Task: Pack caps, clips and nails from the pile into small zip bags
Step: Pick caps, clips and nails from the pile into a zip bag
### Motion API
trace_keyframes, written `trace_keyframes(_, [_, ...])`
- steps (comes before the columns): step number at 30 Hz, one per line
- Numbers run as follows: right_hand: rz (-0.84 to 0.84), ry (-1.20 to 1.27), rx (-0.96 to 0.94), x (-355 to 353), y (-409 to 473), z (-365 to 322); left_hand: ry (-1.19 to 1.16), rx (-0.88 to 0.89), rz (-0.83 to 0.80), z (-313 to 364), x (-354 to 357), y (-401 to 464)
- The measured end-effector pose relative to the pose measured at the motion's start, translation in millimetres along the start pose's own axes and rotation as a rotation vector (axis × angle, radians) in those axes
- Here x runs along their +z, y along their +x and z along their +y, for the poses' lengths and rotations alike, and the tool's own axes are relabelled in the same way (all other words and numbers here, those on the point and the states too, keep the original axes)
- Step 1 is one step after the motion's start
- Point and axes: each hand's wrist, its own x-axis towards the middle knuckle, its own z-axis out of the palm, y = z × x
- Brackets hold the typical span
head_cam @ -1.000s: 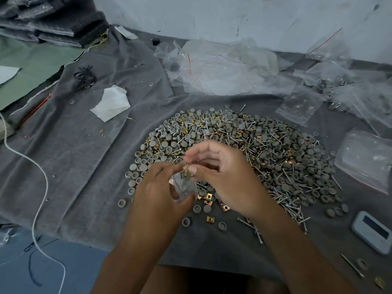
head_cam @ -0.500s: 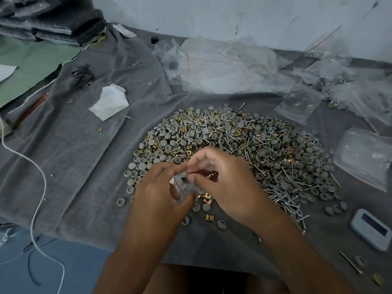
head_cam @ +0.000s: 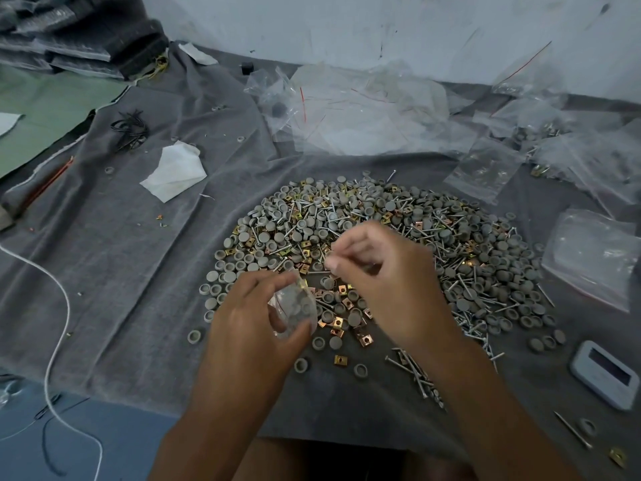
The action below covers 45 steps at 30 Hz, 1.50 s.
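Since a second ago, the right hand (head_cam: 388, 282) is drawing away from the small zip bag (head_cam: 295, 312), opening a gap where its fingertips were meeting the bag's mouth. Its fingers are curling loosely, blurred, so I cannot tell whether they are pinching anything. The left hand (head_cam: 249, 328) is gripping the bag between thumb and fingers, grey caps showing inside it, just above the near edge of the pile (head_cam: 399, 230) lying on the grey cloth (head_cam: 121, 272).

White tissue (head_cam: 175, 170) on grey cloth (head_cam: 104, 258); white cord (head_cam: 57, 328) left.
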Motion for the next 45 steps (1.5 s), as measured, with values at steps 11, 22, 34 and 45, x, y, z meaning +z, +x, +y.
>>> trace_keyframes(11, [-0.385, -0.534, 0.024, 53, 33, 26, 0.014, 0.008, 0.008, 1, -3, -1])
trace_keyframes(22, [-0.425, -0.359, 0.134, 49, 32, 25, 0.011, 0.002, -0.003, 0, -4, -2])
trace_keyframes(34, [-0.265, 0.157, 0.172, 5, 9, 12, 0.017, -0.013, -0.02, 3, 0, 1])
trace_keyframes(45, [-0.253, 0.133, -0.028, 3, -14, 2, -0.016, 0.028, 0.011, 5, 1, -4])
